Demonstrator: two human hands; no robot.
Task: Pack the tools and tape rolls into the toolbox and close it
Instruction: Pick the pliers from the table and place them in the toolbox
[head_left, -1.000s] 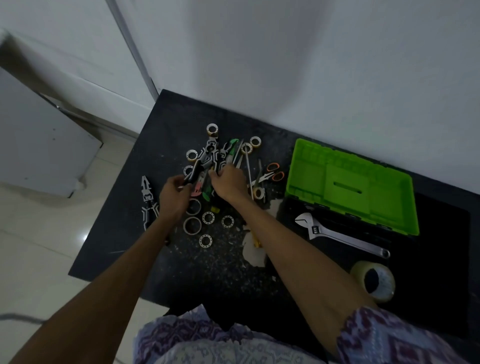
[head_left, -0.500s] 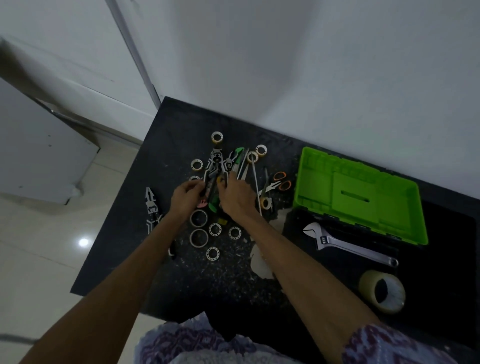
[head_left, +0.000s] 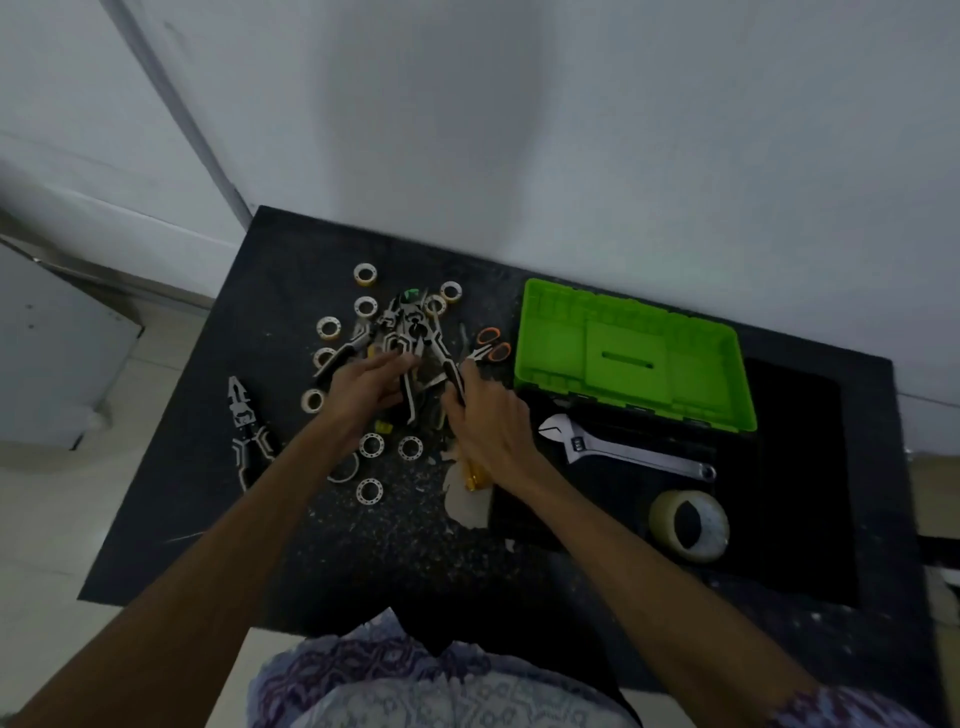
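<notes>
I count one pair of pliers (head_left: 244, 421) lying alone at far left and about a dozen small tape rolls (head_left: 370, 445) scattered round the heap. Since a second ago my left hand (head_left: 366, 387) has closed over a tool in the heap, and my right hand (head_left: 485, 423) has curled round a black-handled tool (head_left: 451, 375), so gathering has begun. Next come one pair of orange scissors (head_left: 491, 345), one wrench (head_left: 618, 449) in the open toolbox (head_left: 631, 358), and one big tape roll (head_left: 691, 525) at near right.
</notes>
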